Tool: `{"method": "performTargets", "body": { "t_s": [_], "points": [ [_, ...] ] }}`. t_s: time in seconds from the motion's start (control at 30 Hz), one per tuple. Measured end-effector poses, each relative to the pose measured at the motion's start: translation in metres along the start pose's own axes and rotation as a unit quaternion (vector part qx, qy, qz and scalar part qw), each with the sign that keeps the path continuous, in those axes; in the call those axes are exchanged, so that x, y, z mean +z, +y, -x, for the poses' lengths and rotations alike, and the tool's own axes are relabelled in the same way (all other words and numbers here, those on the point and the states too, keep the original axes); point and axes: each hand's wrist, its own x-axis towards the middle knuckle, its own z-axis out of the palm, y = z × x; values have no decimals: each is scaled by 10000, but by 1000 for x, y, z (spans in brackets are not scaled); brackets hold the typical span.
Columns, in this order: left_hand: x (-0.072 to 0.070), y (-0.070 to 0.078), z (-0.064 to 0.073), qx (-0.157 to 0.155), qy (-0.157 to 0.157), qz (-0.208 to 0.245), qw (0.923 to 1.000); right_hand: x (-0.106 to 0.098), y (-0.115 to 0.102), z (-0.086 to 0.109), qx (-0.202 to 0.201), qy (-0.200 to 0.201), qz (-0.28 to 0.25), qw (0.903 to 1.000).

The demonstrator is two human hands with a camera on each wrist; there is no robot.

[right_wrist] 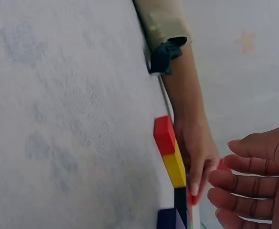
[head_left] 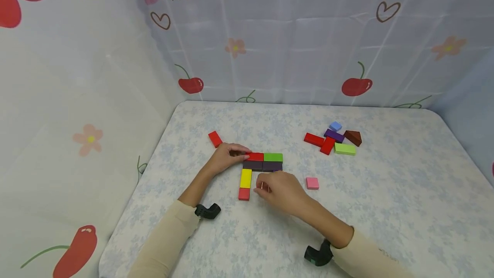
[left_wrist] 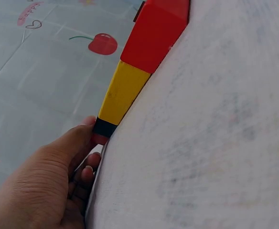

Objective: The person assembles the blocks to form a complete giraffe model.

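Observation:
My left hand is at the left end of a red block, its thumb and forefinger pinching that end. A green block continues the row to the right. Along their near side lie two dark purple blocks. From the left dark block a yellow block runs toward me, with a second red block at its near end; the left wrist view shows this line too. My right hand hovers just right of the yellow block, fingers loosely bent and holding nothing, as the right wrist view confirms.
A pink block lies right of my right hand. Farther back on the right is a loose cluster with a light green block and a brown block. Another red block lies behind my left hand. A printed curtain hangs behind the table.

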Motion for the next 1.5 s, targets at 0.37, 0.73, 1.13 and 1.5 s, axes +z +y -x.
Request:
{"method": "performTargets", "body": {
  "t_s": [0.37, 0.73, 1.13, 1.5],
  "points": [
    [0, -1, -3, 50, -67, -50, 10000, -46, 60, 43, 400, 606, 156, 9972],
    [2, -2, 0, -62, -62, -27, 10000, -53, 109, 75, 905, 216, 533, 9942],
    [-1, 1, 1, 41, -31, -16, 10000, -45, 121, 76, 545, 183, 557, 9968],
    [0, 2, 0, 44, -7, 2, 10000, -43, 124, 66, 638, 162, 699, 9954]
  ]
}}
